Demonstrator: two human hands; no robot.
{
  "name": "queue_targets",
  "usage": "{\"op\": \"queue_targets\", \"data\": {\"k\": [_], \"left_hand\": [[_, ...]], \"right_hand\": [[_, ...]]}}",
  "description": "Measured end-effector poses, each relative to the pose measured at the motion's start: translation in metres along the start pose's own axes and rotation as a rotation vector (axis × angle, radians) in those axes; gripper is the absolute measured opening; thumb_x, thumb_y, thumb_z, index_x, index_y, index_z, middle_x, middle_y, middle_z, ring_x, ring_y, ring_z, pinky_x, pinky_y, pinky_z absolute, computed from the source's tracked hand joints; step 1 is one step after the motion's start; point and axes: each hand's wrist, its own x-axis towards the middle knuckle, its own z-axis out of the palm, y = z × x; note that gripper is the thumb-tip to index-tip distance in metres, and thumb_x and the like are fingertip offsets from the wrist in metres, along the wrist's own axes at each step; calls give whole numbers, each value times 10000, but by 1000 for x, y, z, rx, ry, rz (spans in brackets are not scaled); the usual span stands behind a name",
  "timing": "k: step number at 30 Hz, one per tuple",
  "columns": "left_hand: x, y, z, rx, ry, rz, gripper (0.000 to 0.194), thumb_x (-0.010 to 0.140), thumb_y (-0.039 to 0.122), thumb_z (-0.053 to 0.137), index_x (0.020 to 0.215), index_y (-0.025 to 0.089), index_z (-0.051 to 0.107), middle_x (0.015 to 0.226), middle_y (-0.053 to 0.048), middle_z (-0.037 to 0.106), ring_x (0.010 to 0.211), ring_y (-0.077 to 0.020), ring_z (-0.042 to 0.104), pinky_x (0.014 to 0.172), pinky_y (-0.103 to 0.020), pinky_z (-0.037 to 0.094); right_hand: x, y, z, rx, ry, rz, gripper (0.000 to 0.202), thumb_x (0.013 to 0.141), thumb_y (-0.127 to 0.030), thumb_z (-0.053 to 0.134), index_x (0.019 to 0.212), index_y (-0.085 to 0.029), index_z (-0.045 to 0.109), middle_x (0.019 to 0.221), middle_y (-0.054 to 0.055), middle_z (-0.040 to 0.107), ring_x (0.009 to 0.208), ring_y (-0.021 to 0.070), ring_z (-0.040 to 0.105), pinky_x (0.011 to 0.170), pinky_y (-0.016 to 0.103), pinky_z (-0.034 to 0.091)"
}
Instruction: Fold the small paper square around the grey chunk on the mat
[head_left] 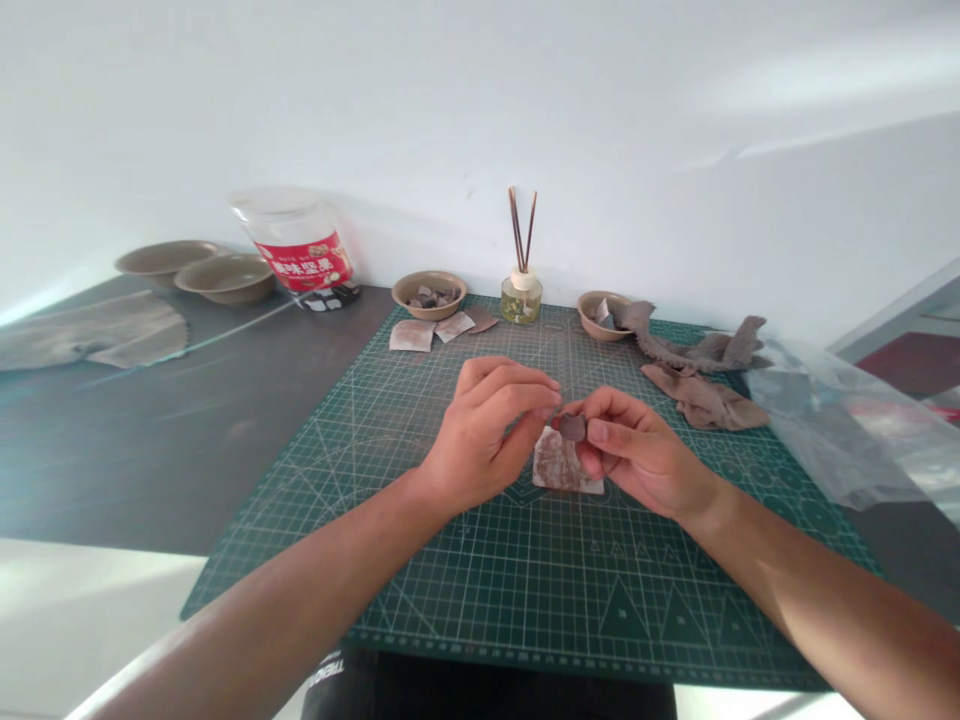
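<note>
While both hands meet over the middle of the green mat (480,600), the right hand (637,450) pinches a small dark stone (573,427) between thumb and fingers, holding it just above the mat. The left hand (484,430) has its fingertips drawn together right beside the stone; whether they touch it or grip something fine of their own cannot be told. Under the two hands a brownish square of paper (559,468) lies flat on the mat, partly covered by the right fingers.

At the far edge of the mat stands a bowl (430,293) with more dark pieces in it, and three similar paper squares (439,330) lie just in front of it. Next to that is a small diffuser bottle (522,297) with thin sticks upright in it, then a second bowl (602,314). Crumpled brown cloths (701,385) lie to the right of that bowl, and a clear plastic bag (847,420) sits at the mat's right edge.

On the dark tabletop (187,440) to the left stand a jar (296,245) with a red label and two stacked shallow bowls (199,270), well apart from the hands.
</note>
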Motion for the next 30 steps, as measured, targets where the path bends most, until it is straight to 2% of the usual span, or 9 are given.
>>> {"op": "queue_targets", "data": {"k": [6,9,12,14,18,22,30], "left_hand": [[0,-2,1,40,97,-27,77,922,173,677,929,229,624,945,7,731,931,-169,620,896,-369,473],[0,-2,1,34,113,-43,135,905,233,713,823,216,606,907,4,732,917,-177,616,886,-370,472],[-1,-2,0,1,58,-35,116,953,224,640,841,214,613,950,-11,730,936,-179,612,903,-377,467],[-1,-2,0,-45,8,-28,80,983,168,564,973,216,626,1026,-26,723,974,-176,620,938,-387,458],[-1,2,1,-171,-118,-31,222,977,180,567,1197,208,586,1151,-59,690,1079,-196,612,993,-409,435],[0,6,3,-295,-196,-120,211,945,241,644,1151,207,619,1190,-68,668,1147,-217,591,1020,-413,430],[-7,1,7,-652,-249,-365,96,950,248,649,1046,243,643,1275,-51,621,1186,-220,599,1014,-412,472]], "right_hand": [[0,0,-2,32,-16,-30,145,850,-298,764,862,-210,649,1010,15,732,569,78,604,519,210,478],[0,1,-3,40,-38,-47,121,870,-284,747,876,-205,655,1008,15,733,577,73,611,522,199,476],[0,1,-3,42,-43,-48,107,881,-279,737,882,-205,660,986,14,729,586,72,615,533,197,480],[0,1,-3,41,-35,-47,114,874,-279,746,878,-205,660,948,8,722,582,72,612,530,196,479],[0,2,-2,27,-21,-36,120,874,-282,749,878,-206,657,755,-24,673,578,81,612,529,185,470],[1,3,-2,4,-23,-12,140,877,-284,748,846,-197,643,724,-21,665,576,81,606,544,189,475],[0,4,0,-15,-71,3,132,898,-290,726,850,-193,649,663,-28,658,568,86,585,547,200,463]]}}
